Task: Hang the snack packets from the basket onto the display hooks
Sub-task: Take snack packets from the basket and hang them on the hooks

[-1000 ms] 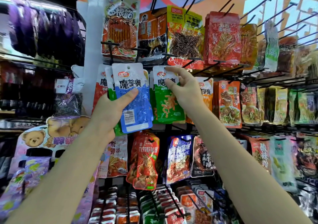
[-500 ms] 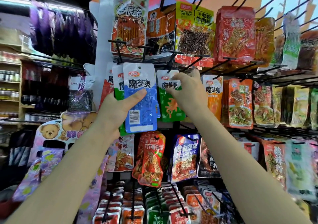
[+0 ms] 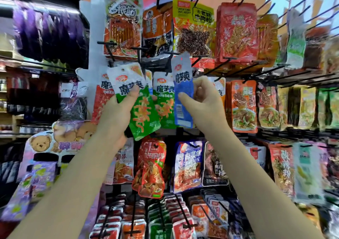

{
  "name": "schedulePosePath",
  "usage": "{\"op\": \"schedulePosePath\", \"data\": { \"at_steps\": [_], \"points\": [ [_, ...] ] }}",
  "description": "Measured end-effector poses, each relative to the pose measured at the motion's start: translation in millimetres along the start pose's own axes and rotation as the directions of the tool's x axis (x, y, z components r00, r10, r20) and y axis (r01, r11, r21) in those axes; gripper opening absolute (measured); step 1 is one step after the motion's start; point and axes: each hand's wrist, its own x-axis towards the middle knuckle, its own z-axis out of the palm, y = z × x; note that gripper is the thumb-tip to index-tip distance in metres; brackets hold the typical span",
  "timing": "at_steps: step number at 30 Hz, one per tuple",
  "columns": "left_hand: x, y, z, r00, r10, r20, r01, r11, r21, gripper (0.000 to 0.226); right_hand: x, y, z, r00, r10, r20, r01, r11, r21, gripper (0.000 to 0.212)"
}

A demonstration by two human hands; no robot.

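Two hands reach up at a snack rack. The left hand grips one tilted green packet, thumb pressed on its white top. The right hand pinches one blue packet, upright beside a hanging green packet, just under a black hook.

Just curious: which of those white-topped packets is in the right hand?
The blue packet, pinched by the right hand. The left hand holds a green packet.

Head view faces display rack closely
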Motion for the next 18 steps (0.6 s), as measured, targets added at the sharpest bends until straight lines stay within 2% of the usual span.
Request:
{"op": "schedulePosePath", "data": {
  "at_steps": [2, 4, 8, 11, 13, 15, 17, 18],
  "points": [
    [-3.8, 1.0, 4.9, 1.0, 0.018, 0.021, -0.019, 1.0, 0.013, 0.027, 0.3, -4.4, 6.1, 0.997, -0.068, 0.024, 0.069, 0.997, -0.037, 0.022],
    [-9.3, 2.0, 12.1, 0.997, 0.034, 0.076, -0.035, 0.999, 0.021, 0.022, -1.9, -8.7, 20.8, 0.986, -0.104, 0.13, 0.113, 0.991, -0.066, 0.023],
    [-13.5, 6.9, 6.6, 0.983, 0.102, 0.153, -0.116, 0.99, 0.083, 0.031, -2.1, -12.2, 39.9, 0.967, -0.075, 0.244, 0.081, 0.997, -0.014, 0.028],
    [-6.5, 2.6, -14.0, 0.986, 0.129, 0.105, -0.136, 0.988, 0.07, 0.01, 1.3, -14.8, 46.6, 0.976, -0.12, 0.182, 0.135, 0.988, -0.074, 0.023],
    [-3.3, 0.5, -24.7, 0.988, 0.126, 0.094, -0.133, 0.988, 0.08, 0.009, 3.8, -17.9, 53.4, 0.982, -0.155, 0.111, 0.168, 0.978, -0.124, 0.017],
    [-3.7, 1.9, -29.4, 0.992, 0.099, 0.08, -0.105, 0.992, 0.069, 0.014, 5.4, -19.3, 62.8, 0.98, -0.155, 0.126, 0.165, 0.983, -0.079, 0.021],
    [-6.4, 6.0, -31.3, 0.996, 0.083, 0.04, -0.085, 0.995, 0.053, 0.026, 6.4, -17.8, 73.6, 0.98, -0.122, 0.154, 0.116, 0.992, 0.047, 0.026],
    [-7.8, 7.8, -32.8, 0.997, 0.081, 0.013, -0.082, 0.995, 0.06, 0.023, 7.6, -16.0, 78.3, 0.984, -0.108, 0.141, 0.098, 0.993, 0.073, 0.026]
  ]
}}
